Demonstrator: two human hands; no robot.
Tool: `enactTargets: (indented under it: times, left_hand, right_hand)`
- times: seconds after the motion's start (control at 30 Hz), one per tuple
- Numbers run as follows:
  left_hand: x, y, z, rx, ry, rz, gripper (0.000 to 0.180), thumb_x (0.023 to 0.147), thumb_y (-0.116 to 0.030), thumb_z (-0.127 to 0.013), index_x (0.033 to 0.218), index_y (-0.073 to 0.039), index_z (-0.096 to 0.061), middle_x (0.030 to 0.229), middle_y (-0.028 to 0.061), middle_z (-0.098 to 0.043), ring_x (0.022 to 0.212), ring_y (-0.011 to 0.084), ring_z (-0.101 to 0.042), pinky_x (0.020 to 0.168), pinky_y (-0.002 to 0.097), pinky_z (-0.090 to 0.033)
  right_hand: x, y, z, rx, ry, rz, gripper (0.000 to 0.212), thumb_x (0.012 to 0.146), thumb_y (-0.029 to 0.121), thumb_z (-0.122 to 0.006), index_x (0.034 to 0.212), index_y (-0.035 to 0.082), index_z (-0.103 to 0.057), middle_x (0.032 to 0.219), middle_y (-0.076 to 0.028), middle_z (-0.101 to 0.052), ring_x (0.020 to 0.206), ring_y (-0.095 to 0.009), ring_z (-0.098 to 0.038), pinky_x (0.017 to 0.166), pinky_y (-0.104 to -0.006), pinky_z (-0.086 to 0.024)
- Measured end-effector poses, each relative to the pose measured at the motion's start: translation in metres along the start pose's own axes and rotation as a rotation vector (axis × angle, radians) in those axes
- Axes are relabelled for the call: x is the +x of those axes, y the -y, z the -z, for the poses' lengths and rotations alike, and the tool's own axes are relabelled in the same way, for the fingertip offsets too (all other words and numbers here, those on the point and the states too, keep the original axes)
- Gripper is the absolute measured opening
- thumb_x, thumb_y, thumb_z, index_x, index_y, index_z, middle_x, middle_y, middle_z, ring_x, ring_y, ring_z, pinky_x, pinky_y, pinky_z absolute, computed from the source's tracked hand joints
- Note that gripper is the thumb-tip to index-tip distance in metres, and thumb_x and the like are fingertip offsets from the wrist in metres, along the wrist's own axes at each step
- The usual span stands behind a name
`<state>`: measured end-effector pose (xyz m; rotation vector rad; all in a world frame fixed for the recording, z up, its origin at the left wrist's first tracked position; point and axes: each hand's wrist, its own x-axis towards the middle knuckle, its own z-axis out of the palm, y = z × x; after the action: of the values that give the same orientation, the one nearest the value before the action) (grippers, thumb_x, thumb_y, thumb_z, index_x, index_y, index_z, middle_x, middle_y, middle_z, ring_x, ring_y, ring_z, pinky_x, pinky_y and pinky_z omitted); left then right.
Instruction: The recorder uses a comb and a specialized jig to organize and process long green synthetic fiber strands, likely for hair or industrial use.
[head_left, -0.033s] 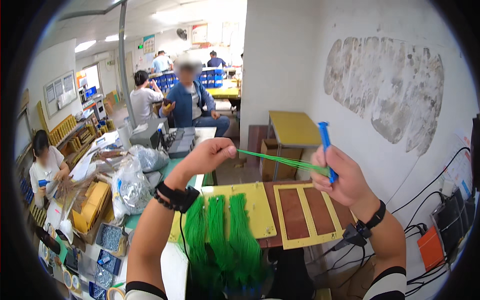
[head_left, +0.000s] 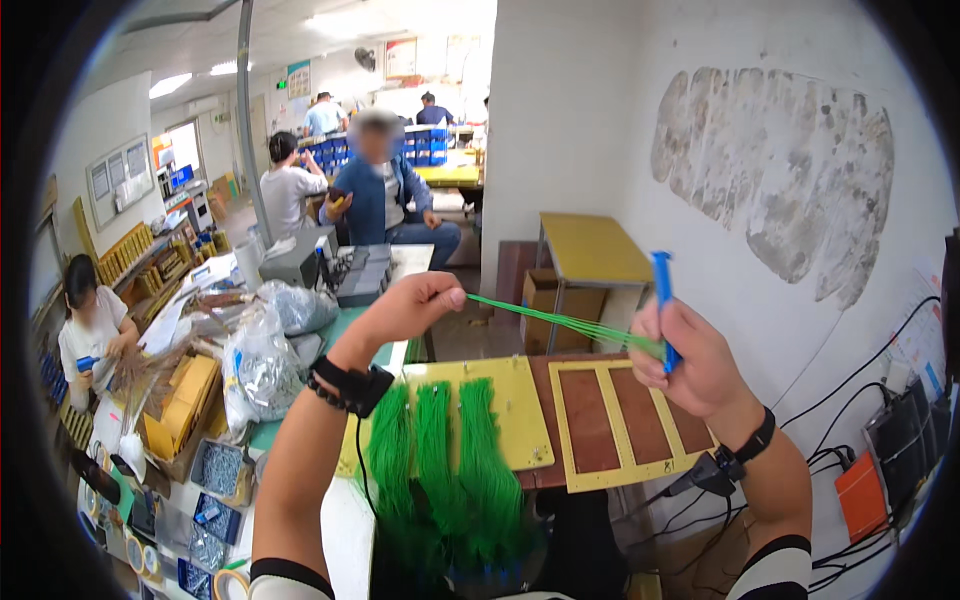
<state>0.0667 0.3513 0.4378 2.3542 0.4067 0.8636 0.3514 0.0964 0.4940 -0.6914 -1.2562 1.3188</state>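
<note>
Up in front of me, my left hand (head_left: 415, 305) pinches the far ends of a thin bundle of green wires (head_left: 545, 316) between thumb and fingers. The bundle stretches across to my right hand (head_left: 690, 350), fanning out a little on the way. My right hand is closed around a long, narrow blue connector (head_left: 663, 285), held nearly upright, with the wires meeting it at the fingers. Below my hands, several thick bunches of green wires (head_left: 435, 440) lie side by side over a yellow board (head_left: 525, 420) and hang down its near edge.
Right of the board lies a yellow frame (head_left: 615, 432) with rectangular openings on a brown surface. At left, the bench holds clear plastic bags (head_left: 262, 365), a cardboard box (head_left: 185, 410) and screw bins (head_left: 222, 472). A yellow-topped table (head_left: 600, 248) stands ahead. Cables (head_left: 825, 460) run along the right wall. Several people sit beyond.
My right hand and the blue connector have shifted slightly right, and the connector has turned a little. My left hand has moved slightly left, still pinching the green wires.
</note>
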Motion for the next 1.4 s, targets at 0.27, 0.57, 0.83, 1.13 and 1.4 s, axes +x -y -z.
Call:
enactTargets:
  times: [0.27, 0.57, 0.83, 1.13, 1.4]
  left_hand:
    - [-0.076, 0.167, -0.022, 0.025, -0.09, 0.393, 0.034, 0.1, -0.033, -0.057, 0.091, -0.001, -0.067, 0.08, 0.0062, -0.066, 0.077, 0.0165, -0.058, 0.073, 0.034, -0.048]
    - [-0.084, 0.181, -0.034, -0.059, -0.133, 0.652, 0.045, 0.099, -0.043, -0.054, 0.095, -0.001, -0.07, 0.079, 0.0094, -0.066, 0.074, 0.0196, -0.059, 0.07, 0.036, -0.048]
    - [-0.062, 0.025, -0.017, -0.04, -0.122, 0.293, 0.033, 0.103, -0.032, -0.055, 0.089, -0.003, -0.062, 0.072, -0.0052, -0.05, 0.069, 0.0061, -0.045, 0.061, 0.0267, -0.04]
    - [-0.062, -0.077, -0.035, -0.198, -0.049, 0.197, 0.013, 0.096, -0.012, -0.065, 0.092, -0.001, -0.062, 0.085, -0.0001, -0.061, 0.081, 0.0067, -0.055, 0.072, 0.0243, -0.047]
    - [-0.1, 0.001, -0.073, 0.13, -0.221, 0.402, 0.013, 0.091, -0.009, -0.071, 0.096, -0.003, -0.062, 0.081, -0.0025, -0.06, 0.075, 0.0069, -0.055, 0.07, 0.0221, -0.045]
  right_hand:
    - [-0.099, -0.09, 0.029, -0.123, -0.11, -0.012, 0.035, 0.102, 0.038, -0.051, 0.089, 0.006, -0.045, 0.082, -0.008, -0.047, 0.066, -0.019, -0.055, 0.057, -0.0323, -0.046]
    - [-0.159, -0.141, 0.01, -0.205, -0.312, -0.312, 0.022, 0.107, 0.025, -0.044, 0.102, 0.005, -0.054, 0.079, -0.001, -0.046, 0.061, -0.012, -0.047, 0.056, -0.025, -0.042]
    - [-0.14, -0.184, 0.009, -0.069, -0.149, -0.224, 0.032, 0.105, 0.03, -0.049, 0.105, -0.001, -0.056, 0.097, -0.016, -0.059, 0.067, -0.017, -0.053, 0.059, -0.0279, -0.041]
    - [-0.12, -0.204, 0.0, 0.335, 0.251, -0.158, 0.058, 0.104, 0.046, -0.042, 0.118, -0.007, -0.061, 0.116, -0.022, -0.064, 0.092, -0.02, -0.06, 0.07, -0.0264, -0.044]
    - [-0.164, -0.209, 0.012, 0.338, 0.461, 0.074, 0.031, 0.102, 0.026, -0.057, 0.117, -0.002, -0.06, 0.106, -0.008, -0.06, 0.094, -0.015, -0.056, 0.081, -0.0273, -0.044]
